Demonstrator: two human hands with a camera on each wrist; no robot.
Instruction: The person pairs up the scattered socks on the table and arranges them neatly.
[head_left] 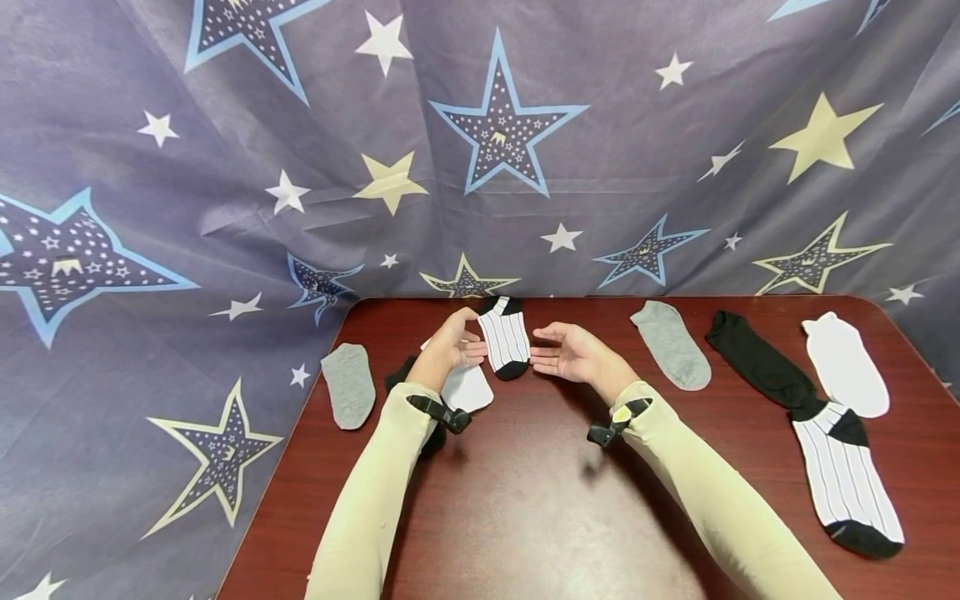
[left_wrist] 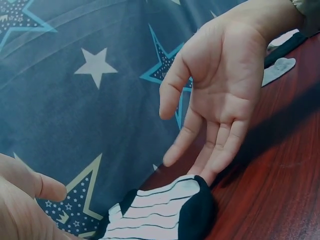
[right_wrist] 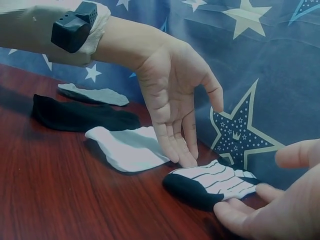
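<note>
A white sock with thin dark stripes and black heel and toe (head_left: pixel 504 340) lies at the table's far edge, between my two hands. On its left side my left hand (head_left: pixel 448 348) has its fingers extended, fingertips right at the sock's edge. Opposite, my right hand (head_left: pixel 576 357) reaches in with fingers straight and thumb apart, its fingertips close by the sock's other edge. A white sock (head_left: pixel 468 390) lies partly under my left hand and wrist. Beside it, a black sock (right_wrist: pixel 82 115) is mostly hidden by my left arm in the head view.
At the table's left lies a grey sock (head_left: pixel 349 387). Spread over the right side are another grey sock (head_left: pixel 671 346), a black sock (head_left: pixel 761 358), a white sock (head_left: pixel 847 364) and a second striped sock (head_left: pixel 847 475). A star-patterned cloth (head_left: pixel 480 225) hangs behind the table.
</note>
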